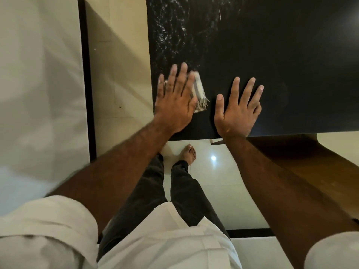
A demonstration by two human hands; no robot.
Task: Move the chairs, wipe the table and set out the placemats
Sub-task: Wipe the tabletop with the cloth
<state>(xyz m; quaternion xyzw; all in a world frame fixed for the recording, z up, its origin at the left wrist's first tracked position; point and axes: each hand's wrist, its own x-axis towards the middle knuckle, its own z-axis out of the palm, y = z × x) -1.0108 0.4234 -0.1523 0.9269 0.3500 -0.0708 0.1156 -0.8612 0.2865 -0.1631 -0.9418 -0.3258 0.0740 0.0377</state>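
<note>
The person stands at the near corner of a dark tabletop (272,55), both forearms reaching out over its edge. The left hand (175,101) lies flat with its fingers spread, pressing a folded pale cloth (199,94) down against the surface; nothing is pinched, the grip is simply an open palm bearing on the fabric, whose frayed edge sticks out beside the thumb. The hand looks slightly blurred, which suggests a wiping stroke in progress. The right hand (238,111) rests palm-down just beside the cloth, fingers splayed and holding nothing, apparently bracing the body.

Judging from this view, the wiping step is in hand and only partly done. Beyond the cloth, toward the far left of the tabletop, a broad patch of whitish streaks (171,32) shows, either wet smears or residue; which of the two cannot be told. The right part of the surface looks plain and dark, though dim light makes its state uncertain.

No chair stands at this corner, so the chairs here seem already moved; a brown wooden surface (310,171) below the table's right edge may be part of one, but that is unclear. No placemats appear anywhere, so setting them out is still to come.
</note>
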